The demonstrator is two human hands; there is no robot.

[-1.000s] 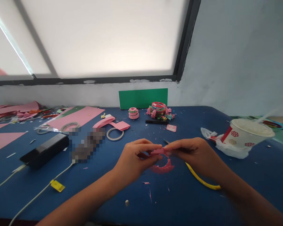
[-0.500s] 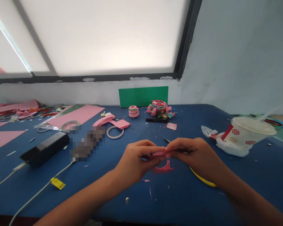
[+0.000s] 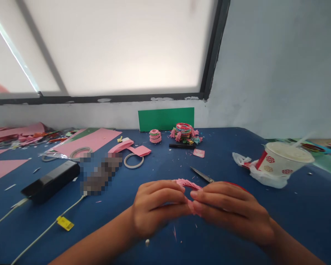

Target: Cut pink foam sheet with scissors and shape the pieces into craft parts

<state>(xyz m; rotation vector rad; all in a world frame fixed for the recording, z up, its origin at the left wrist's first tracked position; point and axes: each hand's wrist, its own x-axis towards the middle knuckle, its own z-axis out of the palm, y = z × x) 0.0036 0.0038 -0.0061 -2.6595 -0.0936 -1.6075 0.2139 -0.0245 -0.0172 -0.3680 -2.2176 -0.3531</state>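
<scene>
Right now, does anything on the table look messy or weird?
Yes: pink paper slivers lie scattered on the blue tabletop near the pink paper ring. The patterned drink cup looks tilted, with a crumpled plastic bag at its base, though the lens may cause that. I see no spill.

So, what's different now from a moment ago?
The left hand and right hand have moved toward the person, both still holding pink paper, whose pleated far edge now shows. More of the scissors' blades shows too. The cup and green board stayed put.
</scene>
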